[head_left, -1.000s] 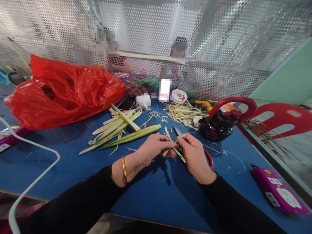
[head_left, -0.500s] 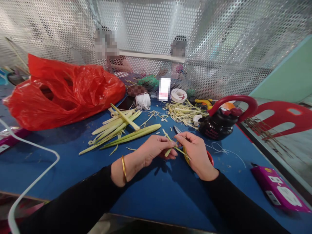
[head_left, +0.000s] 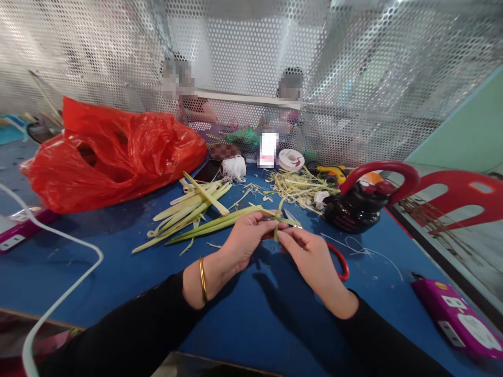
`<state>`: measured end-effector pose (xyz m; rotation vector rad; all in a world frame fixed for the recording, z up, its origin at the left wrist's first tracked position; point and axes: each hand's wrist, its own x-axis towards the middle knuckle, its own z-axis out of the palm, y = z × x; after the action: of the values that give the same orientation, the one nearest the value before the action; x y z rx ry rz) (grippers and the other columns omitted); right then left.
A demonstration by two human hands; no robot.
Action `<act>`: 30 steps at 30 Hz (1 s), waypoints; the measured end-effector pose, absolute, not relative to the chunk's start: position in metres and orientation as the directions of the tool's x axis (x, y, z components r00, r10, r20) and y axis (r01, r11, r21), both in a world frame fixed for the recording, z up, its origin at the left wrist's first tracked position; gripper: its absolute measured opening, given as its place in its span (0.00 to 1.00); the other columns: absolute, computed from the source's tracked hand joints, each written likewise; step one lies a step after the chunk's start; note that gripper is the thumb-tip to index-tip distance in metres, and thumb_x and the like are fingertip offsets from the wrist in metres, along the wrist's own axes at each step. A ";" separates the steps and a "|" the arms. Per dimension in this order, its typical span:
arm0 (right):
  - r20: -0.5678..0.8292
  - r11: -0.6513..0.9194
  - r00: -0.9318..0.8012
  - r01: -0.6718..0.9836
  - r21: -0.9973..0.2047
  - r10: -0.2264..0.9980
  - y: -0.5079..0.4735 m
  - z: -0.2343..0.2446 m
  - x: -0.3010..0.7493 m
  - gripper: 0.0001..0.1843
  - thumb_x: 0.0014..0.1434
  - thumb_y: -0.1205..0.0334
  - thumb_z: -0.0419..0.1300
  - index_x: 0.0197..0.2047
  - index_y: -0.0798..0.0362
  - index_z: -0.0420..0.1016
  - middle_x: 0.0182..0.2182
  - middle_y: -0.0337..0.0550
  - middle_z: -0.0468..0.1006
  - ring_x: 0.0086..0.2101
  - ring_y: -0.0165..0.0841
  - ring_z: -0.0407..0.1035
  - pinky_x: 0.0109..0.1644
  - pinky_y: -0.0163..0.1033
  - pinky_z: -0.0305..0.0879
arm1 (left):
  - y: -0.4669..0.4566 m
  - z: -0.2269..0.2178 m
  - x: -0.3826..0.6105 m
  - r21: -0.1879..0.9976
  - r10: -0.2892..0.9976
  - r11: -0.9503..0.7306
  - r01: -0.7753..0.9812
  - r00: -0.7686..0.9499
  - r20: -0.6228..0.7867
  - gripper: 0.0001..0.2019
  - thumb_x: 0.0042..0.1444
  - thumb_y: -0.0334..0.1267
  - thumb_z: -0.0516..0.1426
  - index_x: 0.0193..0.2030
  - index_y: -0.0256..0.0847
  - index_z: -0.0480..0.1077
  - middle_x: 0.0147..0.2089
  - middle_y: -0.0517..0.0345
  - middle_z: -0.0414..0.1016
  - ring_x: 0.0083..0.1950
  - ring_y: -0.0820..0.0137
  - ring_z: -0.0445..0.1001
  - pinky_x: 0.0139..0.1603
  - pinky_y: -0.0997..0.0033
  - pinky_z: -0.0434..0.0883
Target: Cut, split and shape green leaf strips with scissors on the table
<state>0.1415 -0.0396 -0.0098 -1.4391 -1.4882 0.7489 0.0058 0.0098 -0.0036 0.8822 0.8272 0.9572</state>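
Note:
Pale green leaf strips [head_left: 278,215] cross each other between my two hands. My left hand [head_left: 248,235], with a gold bangle at the wrist, pinches them near the crossing. My right hand [head_left: 308,256] has thumb and fingers closed on a strip just right of it, though its fingertips are partly hidden. Beyond and partly under the right hand lie scissors [head_left: 342,264]; a red handle loop and the blade tip show. A pile of long pale green leaves [head_left: 196,207] rests left of and beyond my left hand.
A red plastic bag [head_left: 129,152] fills the back left. Shredded strips [head_left: 301,183], white string [head_left: 234,168] and a ribbon spool [head_left: 291,159] lie at the back. A black kettle [head_left: 351,207] stands right, beyond a purple packet [head_left: 451,314]. A white cable [head_left: 74,243] crosses the left.
Both hands have drawn together around the strips, which now cross with one end pointing up. My right hand has shifted off the scissors' red handle, exposing more of it. The view has tilted slightly.

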 end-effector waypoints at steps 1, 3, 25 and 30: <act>0.137 0.097 0.079 0.385 -0.918 0.987 -0.039 -0.011 0.139 0.14 0.56 0.52 0.59 0.25 0.52 0.74 0.22 0.40 0.74 0.25 0.34 0.66 0.30 0.38 0.61 | 0.009 -0.004 0.007 0.896 0.918 0.305 -0.322 0.350 -0.187 0.08 0.49 0.30 0.62 0.37 0.35 0.76 0.31 0.55 0.81 0.33 0.72 0.77 0.40 0.72 0.71; 0.085 0.056 0.081 0.314 -0.948 0.993 -0.037 -0.013 0.137 0.14 0.55 0.53 0.60 0.23 0.52 0.74 0.22 0.40 0.74 0.25 0.34 0.67 0.31 0.39 0.63 | 0.008 -0.007 0.008 0.901 0.917 0.298 -0.316 0.358 -0.177 0.08 0.48 0.30 0.62 0.37 0.35 0.76 0.32 0.54 0.81 0.32 0.72 0.76 0.37 0.72 0.71; 0.321 0.303 -0.067 0.553 -0.776 0.945 -0.043 -0.014 0.138 0.13 0.61 0.62 0.56 0.24 0.51 0.69 0.24 0.39 0.72 0.27 0.33 0.65 0.33 0.37 0.60 | 0.008 -0.010 0.009 0.852 0.920 0.365 -0.376 0.286 -0.267 0.11 0.43 0.27 0.64 0.36 0.34 0.74 0.28 0.54 0.80 0.28 0.73 0.75 0.30 0.76 0.69; 0.612 0.339 0.067 0.783 -0.522 0.788 -0.042 -0.005 0.152 0.08 0.62 0.57 0.57 0.35 0.51 0.72 0.33 0.46 0.75 0.36 0.39 0.68 0.42 0.41 0.60 | 0.011 -0.005 0.003 0.887 0.904 0.357 -0.292 0.347 -0.249 0.08 0.47 0.29 0.61 0.36 0.35 0.74 0.28 0.55 0.79 0.28 0.74 0.75 0.31 0.77 0.69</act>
<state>0.1524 -0.0424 -0.0045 -1.4211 -1.6883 0.0075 0.0030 0.0112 -0.0046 0.8564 0.8703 0.9130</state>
